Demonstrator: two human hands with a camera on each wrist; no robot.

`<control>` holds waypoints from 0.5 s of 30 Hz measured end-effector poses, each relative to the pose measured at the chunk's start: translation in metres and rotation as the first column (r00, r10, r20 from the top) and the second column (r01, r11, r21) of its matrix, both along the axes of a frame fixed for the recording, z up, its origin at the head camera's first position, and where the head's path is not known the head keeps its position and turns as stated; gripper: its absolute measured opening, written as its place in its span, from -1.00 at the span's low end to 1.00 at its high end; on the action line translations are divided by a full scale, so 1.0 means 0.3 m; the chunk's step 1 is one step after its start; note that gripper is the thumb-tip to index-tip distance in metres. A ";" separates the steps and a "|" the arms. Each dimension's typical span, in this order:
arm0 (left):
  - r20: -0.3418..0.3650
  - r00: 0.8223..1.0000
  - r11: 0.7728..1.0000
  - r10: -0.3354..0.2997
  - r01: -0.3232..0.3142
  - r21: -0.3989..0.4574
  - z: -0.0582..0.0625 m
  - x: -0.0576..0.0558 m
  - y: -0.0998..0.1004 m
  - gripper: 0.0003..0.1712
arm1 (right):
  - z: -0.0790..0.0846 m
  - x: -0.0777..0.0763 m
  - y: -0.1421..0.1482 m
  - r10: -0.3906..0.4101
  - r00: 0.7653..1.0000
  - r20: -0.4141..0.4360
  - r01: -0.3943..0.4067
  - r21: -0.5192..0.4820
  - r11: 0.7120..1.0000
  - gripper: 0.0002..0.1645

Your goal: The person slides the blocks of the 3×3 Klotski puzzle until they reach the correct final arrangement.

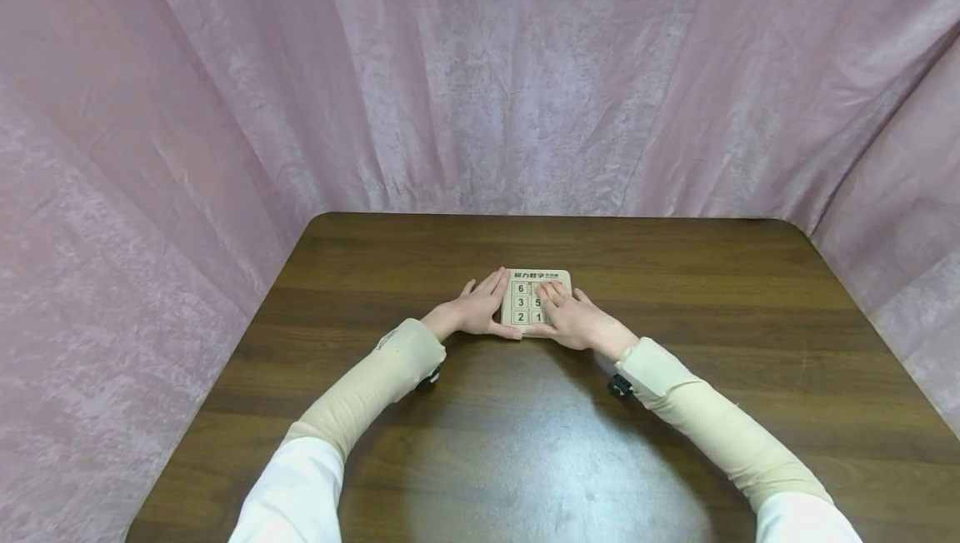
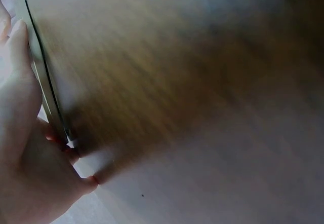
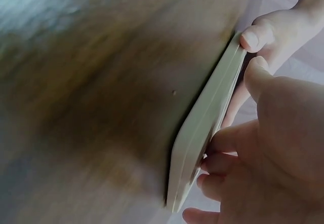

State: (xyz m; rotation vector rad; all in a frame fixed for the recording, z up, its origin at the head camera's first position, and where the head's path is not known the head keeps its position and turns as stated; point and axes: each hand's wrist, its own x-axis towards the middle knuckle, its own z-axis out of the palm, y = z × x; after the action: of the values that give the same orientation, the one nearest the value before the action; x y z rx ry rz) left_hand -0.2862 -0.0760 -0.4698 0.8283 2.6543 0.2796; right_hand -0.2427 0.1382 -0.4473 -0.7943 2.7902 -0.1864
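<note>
White sleeves (image 1: 292, 497) reach across the bench (image 1: 675, 260) to a number board (image 1: 536, 276), about midway between its far corners. Straight fingers of the left grip (image 1: 480, 310) line the board's left side, clasping nothing, presumably bracing it; the right grip (image 1: 576, 322), likewise unclenched, rests over the right-hand tiles (image 1: 537, 317), leaving the left column readable. Board: pale, smooth, round-cornered (plastic, perhaps). Bench: brown, glossy, wood-grained.

Dark-printed cream number board (image 1: 528, 305), brown wood-grained table (image 1: 540, 410), mottled pink curtain (image 1: 510, 85), sleeves (image 1: 360, 397) pale beige and white.
</note>
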 end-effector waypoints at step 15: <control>0.003 1.000 1.000 -0.001 0.001 -0.022 0.002 0.000 0.001 0.39 | -0.009 -0.012 -0.019 0.002 1.000 0.003 -0.002 0.026 1.000 0.01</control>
State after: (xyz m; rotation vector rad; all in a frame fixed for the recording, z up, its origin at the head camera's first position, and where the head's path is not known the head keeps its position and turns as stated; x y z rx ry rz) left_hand -0.2863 -0.0758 -0.4692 0.8214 2.6495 0.2507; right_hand -0.2463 0.1325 -0.4501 -0.7902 2.7830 -0.1510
